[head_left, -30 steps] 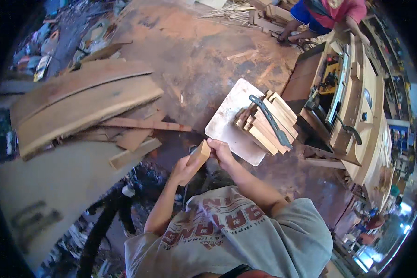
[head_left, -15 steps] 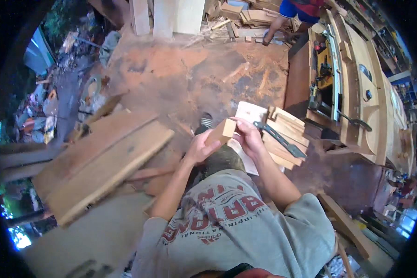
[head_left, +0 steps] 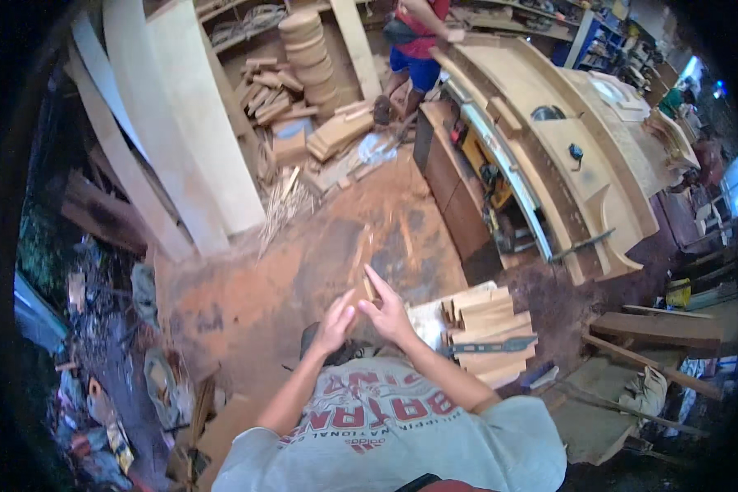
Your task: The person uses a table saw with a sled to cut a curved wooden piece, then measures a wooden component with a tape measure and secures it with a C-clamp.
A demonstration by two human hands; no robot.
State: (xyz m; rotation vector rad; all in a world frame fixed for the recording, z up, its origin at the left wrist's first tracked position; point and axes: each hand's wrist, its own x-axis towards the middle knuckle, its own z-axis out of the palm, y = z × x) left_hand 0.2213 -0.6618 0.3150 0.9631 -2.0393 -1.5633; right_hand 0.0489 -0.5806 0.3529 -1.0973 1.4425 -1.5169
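Observation:
In front of my chest, a short wooden block (head_left: 358, 298) is held between my two hands. My left hand (head_left: 334, 325) grips its left side, the thumb near the face turned to me. My right hand (head_left: 388, 315) closes on the other side, its fingers stretched along the edge and its thumb close to the left one. The palms hide part of the block. Just right of my right hand lies a stack of cut wooden pieces (head_left: 485, 318), with a dark flat bar-shaped tool (head_left: 495, 345) across it.
Beyond the floor, tall pale boards (head_left: 201, 123) lean at the left. Stacked wooden discs (head_left: 307, 61) and scrap wood stand at the back. A co-worker (head_left: 418, 41) stands by a long workbench (head_left: 541, 115) with tools on the right. More boards (head_left: 656, 330) lie at the right.
The view has swung right and up, bringing the workbench and co-worker further in. The block, seen end-up before, is now turned and lower between both hands; the large planks at left have left view.

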